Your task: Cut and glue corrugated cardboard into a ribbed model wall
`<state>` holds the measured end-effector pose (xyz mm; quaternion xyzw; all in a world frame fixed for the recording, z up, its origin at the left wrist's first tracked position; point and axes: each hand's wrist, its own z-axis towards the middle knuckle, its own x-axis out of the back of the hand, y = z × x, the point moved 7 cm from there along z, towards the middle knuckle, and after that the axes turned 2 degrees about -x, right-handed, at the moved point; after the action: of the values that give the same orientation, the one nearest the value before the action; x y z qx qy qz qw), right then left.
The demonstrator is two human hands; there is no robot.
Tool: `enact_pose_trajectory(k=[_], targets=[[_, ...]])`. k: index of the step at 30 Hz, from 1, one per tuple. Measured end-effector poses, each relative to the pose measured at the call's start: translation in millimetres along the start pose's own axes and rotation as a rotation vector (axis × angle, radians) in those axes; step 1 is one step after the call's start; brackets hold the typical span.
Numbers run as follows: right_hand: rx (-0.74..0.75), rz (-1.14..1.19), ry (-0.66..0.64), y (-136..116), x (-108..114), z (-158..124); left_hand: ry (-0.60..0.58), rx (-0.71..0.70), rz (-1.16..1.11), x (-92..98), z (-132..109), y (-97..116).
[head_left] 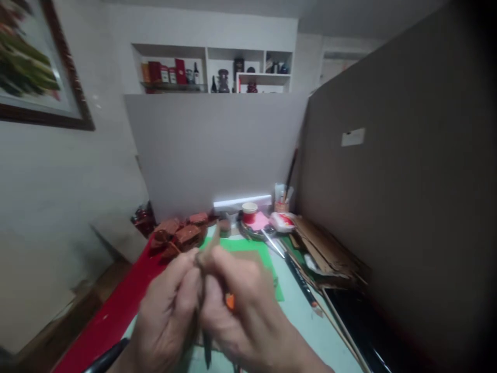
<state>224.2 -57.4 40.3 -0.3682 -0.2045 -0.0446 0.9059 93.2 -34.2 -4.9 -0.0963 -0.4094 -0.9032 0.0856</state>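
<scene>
My left hand (166,305) and my right hand (240,305) meet low in the middle, fingers closed in a pinch. A thin tan strip (214,239), cardboard-like and blurred, sticks up from between their fingertips. Below the fingers a dark narrow tip (207,344) points down; its kind I cannot make out. Something small and orange (230,301) shows beneath my right hand, mostly hidden by the fingers. Behind the hands lies a green sheet (267,259), with a flat brown cardboard piece (248,256) on it, partly covered by my right hand.
Reddish-brown wrapped blocks (188,235) sit at the left back. A red-and-white cup (249,211), a pink paper (259,221) and a brush holder (282,206) stand at the back. Rightward are a black-handled brush (301,282), cardboard pieces (330,246) and a black glossy panel (361,321).
</scene>
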Motion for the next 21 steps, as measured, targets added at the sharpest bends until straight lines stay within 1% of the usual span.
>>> enact_pose_trajectory(k=[2, 3, 5, 8, 11, 15, 19, 21], targets=[[0.0, 0.039, 0.011, 2.3, -2.0, 1.3, 0.033, 0.023, -0.034, -2.8, 7.6, 18.7], [-0.011, 0.047, 0.007, 3.2, -3.4, 1.1, 0.045, 0.031, -0.026, -4.8, 9.8, 24.3], [-0.036, 0.048, 0.004, 3.7, -4.9, -0.2, 0.054, 0.056, -0.025, -8.2, 10.4, 27.5], [-0.061, 0.043, 0.006, 4.0, -5.6, -2.7, 0.085, 0.09, -0.05, -8.4, 5.8, 20.7], [-0.094, 0.059, 0.028, 7.5, -5.5, -4.1, 0.132, 0.093, -0.088, -6.6, 1.5, 13.3], [-0.139, 0.124, 0.027, 11.4, -7.0, -3.2, 0.15, 0.156, -0.135, -6.8, -3.1, 2.9], [-0.196, 0.207, 0.035, 14.4, -7.5, -1.0, 0.204, 0.225, -0.16, -2.0, -6.7, -5.6], [-0.217, 0.263, 0.03, 15.5, -8.7, -0.4, 0.2, 0.253, -0.174, -2.4, -6.7, -7.5]])
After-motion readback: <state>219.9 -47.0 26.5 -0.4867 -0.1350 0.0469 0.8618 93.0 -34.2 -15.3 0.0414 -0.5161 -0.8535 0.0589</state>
